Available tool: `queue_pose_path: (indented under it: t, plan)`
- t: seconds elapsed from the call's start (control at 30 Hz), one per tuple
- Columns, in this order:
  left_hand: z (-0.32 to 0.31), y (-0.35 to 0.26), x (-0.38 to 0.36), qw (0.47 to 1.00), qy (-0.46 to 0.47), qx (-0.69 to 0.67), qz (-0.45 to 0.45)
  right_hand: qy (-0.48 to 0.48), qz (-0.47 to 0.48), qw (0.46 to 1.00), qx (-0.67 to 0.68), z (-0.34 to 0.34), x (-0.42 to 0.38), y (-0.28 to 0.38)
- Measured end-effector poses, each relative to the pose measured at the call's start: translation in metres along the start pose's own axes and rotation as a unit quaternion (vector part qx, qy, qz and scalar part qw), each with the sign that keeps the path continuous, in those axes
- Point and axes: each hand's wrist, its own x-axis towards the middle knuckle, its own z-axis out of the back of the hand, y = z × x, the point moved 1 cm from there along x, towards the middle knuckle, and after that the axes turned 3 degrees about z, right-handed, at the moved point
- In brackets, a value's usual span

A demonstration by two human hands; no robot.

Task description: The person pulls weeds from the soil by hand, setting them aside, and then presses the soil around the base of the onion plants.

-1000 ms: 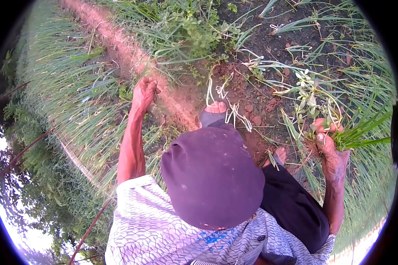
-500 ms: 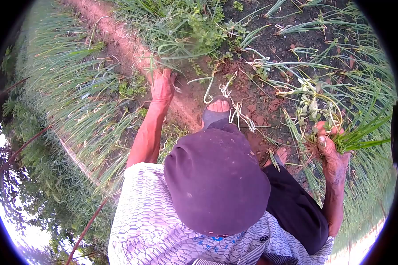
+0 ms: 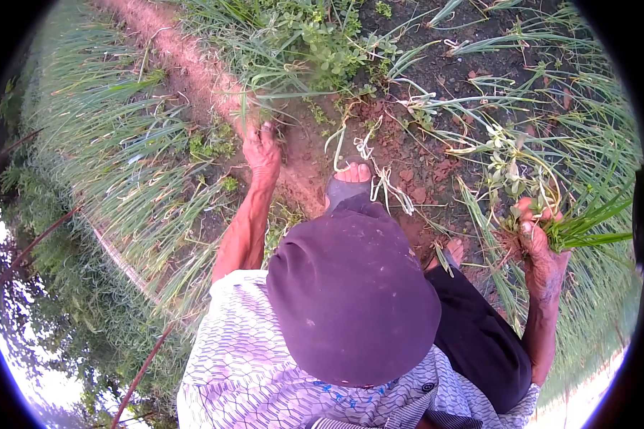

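Where grass (image 3: 592,230) fans outward, the right fingers (image 3: 527,227) clasp its base.

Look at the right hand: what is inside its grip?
The right hand holds grass and leafy stems, with roots showing. The parts inside its fingers are covered.

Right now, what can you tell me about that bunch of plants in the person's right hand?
The bunch of plants is a loose, mixed handful. Narrow, bright green, grass-like blades fan out to one side; pale, small-leaved stems rise from the other, one curving in a long arc. Brownish, stringy roots hang below these stems. The right hand grips it at the middle, off to the person's right. Whether it brushes the greenery behind is unclear.
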Motion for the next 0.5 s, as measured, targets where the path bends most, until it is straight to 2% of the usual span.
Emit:
queue_pose_path:
  t: [0.07, 0.13, 0.2, 0.23, 0.33, 0.37, 0.4, 0.47, 0.5]
  plan:
    - [0.01, 0.007, -0.001, 0.994, 0.019, -0.061, 0.087, -0.006, -0.01, 1.0, -0.007, 0.001, -0.001, 0.0]
    - [0.019, 0.012, 0.012, 0.998, -0.018, 0.054, -0.027, -0.004, -0.013, 1.0, -0.003, -0.005, 0.001, 0.002]
    - [0.022, 0.026, 0.031, 0.977, -0.026, 0.171, -0.123, -0.024, -0.012, 1.0, -0.01, -0.018, 0.003, 0.006]
    - [0.032, -0.011, 0.034, 0.99, 0.099, 0.092, -0.035, -0.017, -0.024, 0.999, -0.025, -0.016, 0.002, 0.006]
    - [0.015, -0.032, 0.042, 0.98, 0.069, 0.185, -0.014, -0.004, -0.012, 0.996, -0.087, -0.012, 0.003, 0.006]
    - [0.005, -0.027, 0.044, 0.98, -0.009, 0.151, -0.131, -0.006, -0.005, 0.998, -0.067, -0.012, 0.003, 0.007]
    - [0.002, -0.024, 0.05, 0.981, 0.06, 0.17, -0.075, -0.008, 0.001, 0.999, -0.047, -0.013, 0.002, 0.007]
    - [-0.005, -0.02, 0.051, 0.977, 0.005, 0.15, -0.152, -0.004, 0.011, 1.0, -0.028, -0.011, 0.002, 0.005]
    - [-0.005, -0.019, 0.052, 0.975, 0.024, 0.164, -0.146, 0.001, 0.015, 0.999, -0.03, -0.006, 0.002, 0.003]
